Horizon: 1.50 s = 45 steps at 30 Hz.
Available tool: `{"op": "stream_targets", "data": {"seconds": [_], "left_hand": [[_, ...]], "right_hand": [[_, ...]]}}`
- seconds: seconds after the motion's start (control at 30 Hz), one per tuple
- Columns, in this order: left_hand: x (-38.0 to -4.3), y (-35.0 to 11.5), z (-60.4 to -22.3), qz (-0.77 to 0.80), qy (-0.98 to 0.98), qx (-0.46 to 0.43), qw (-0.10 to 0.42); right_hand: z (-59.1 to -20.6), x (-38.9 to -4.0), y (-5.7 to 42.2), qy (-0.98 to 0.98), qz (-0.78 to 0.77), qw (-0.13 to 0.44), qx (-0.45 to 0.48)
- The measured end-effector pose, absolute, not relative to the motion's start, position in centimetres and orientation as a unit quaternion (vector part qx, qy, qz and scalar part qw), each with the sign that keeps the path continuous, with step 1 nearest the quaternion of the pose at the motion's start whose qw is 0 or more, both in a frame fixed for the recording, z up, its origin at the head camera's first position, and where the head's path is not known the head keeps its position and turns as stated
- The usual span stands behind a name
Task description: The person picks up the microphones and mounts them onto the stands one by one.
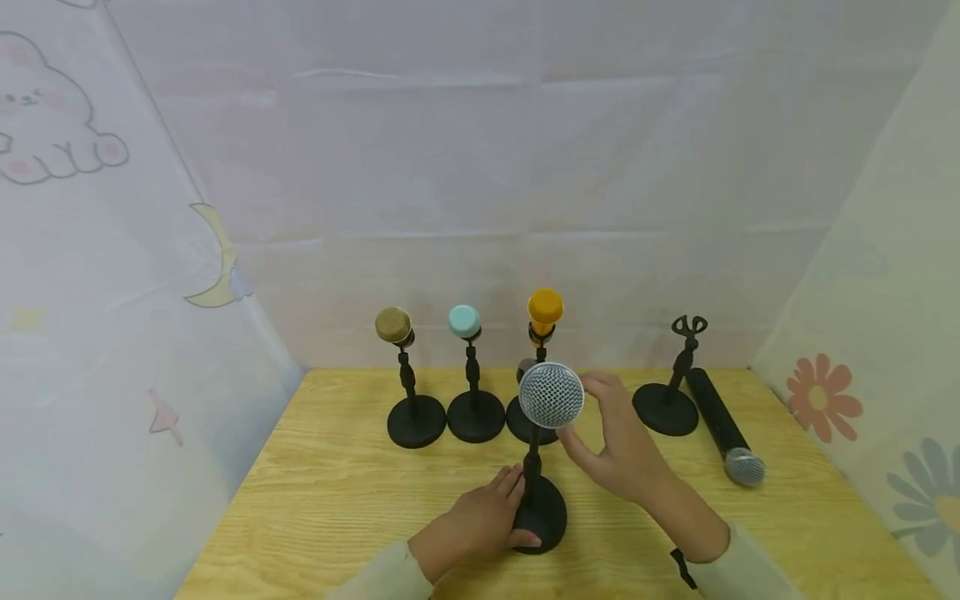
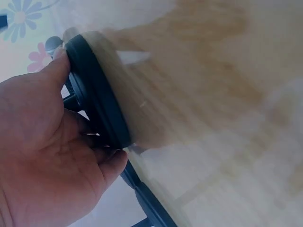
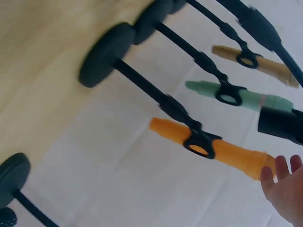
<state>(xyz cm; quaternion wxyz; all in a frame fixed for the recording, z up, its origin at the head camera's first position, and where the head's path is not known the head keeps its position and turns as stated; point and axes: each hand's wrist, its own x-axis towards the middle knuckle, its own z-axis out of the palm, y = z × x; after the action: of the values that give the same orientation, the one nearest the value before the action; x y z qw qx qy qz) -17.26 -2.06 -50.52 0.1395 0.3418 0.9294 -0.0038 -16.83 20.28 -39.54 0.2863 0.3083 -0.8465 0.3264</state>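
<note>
A black microphone with a silver mesh head (image 1: 552, 395) sits atop the nearest round-based stand (image 1: 546, 517). My left hand (image 1: 483, 512) holds that stand's base, its thumb on the near rim and its fingers beside the pole. In the left wrist view, thumb and fingers of this hand (image 2: 52, 156) curve around the edge of the black base (image 2: 102, 90). Beside the mesh head is my right hand (image 1: 618, 442), thumb and forefinger spread at its right edge. In the right wrist view the right hand's fingers (image 3: 281, 170) are extended below the black microphone body (image 3: 279, 125).
Behind, a gold microphone (image 1: 393, 325), a light blue one (image 1: 465, 322) and an orange one (image 1: 545, 308) stand in a row on black stands. At right are a stand with a bare clip (image 1: 666, 408) and a black microphone (image 1: 720, 412) lying on the wooden table (image 1: 315, 500).
</note>
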Motion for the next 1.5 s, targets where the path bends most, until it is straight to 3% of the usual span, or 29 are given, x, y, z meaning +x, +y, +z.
{"op": "stream_targets", "data": {"seconds": [0.17, 0.43, 0.7, 0.83, 1.07, 1.5], "left_hand": [[-17.3, -2.6, -50.5, 0.037, 0.925, 0.343, 0.157], [-17.9, -3.4, -51.2, 0.087, 0.92, 0.344, 0.166], [-18.5, -4.9, -50.3, 0.136, 0.911, 0.344, 0.184], [-18.6, -5.5, -48.8, 0.139, 0.916, 0.334, 0.176], [-18.9, -5.6, -46.7, 0.148, 0.924, 0.338, 0.102], [-18.6, -4.8, -45.5, 0.276, 0.89, 0.351, 0.091]], "right_hand": [[-42.2, -15.8, 20.9, -0.886, 0.272, 0.238, 0.291], [-45.5, -15.0, 20.5, -0.933, 0.239, 0.08, 0.258], [-47.4, -14.6, 20.0, -0.94, 0.228, -0.017, 0.252], [-47.9, -14.7, 20.0, -0.94, 0.221, -0.032, 0.259], [-48.7, -14.9, 19.9, -0.939, 0.214, -0.051, 0.264], [-50.5, -15.3, 19.5, -0.931, 0.17, -0.052, 0.318]]}}
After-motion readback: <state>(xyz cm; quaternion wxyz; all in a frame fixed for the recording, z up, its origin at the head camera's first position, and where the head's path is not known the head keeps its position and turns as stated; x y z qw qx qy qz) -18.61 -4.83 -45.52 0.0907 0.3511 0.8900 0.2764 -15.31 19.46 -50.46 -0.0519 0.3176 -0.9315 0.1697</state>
